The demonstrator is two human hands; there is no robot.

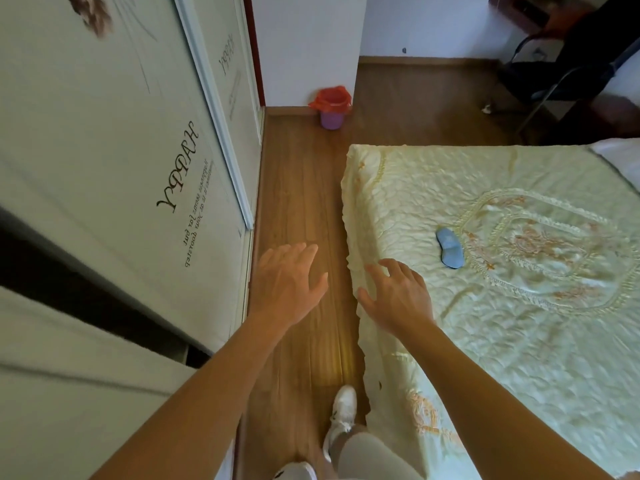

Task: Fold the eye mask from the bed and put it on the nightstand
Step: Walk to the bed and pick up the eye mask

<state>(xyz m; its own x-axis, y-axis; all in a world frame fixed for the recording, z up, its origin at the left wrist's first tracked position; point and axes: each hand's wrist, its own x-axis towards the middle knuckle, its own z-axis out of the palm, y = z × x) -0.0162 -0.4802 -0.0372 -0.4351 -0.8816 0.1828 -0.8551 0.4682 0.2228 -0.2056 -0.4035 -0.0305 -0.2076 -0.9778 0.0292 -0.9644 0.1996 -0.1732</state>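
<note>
**Both hands empty, eye mask on the bed**

I see the blue eye mask (449,252) lying flat on the pale quilted bedspread (519,341), near the embroidered centre medallion, w/ nothing touching it. My right hand (396,297) is over the bed's near edge, fingers spread apart, holding nothing; it's short of the mask, clear gap between them. My left hand (287,284) hangs over the wood floor (301,188) in the aisle btwn bed and wardrobe (121,168), fingers open too, empty. White shoes (343,410) on the floor below. A purple bin w/ red bag (331,107) stands by the far wall corner. No nightstand in view from here.
</note>
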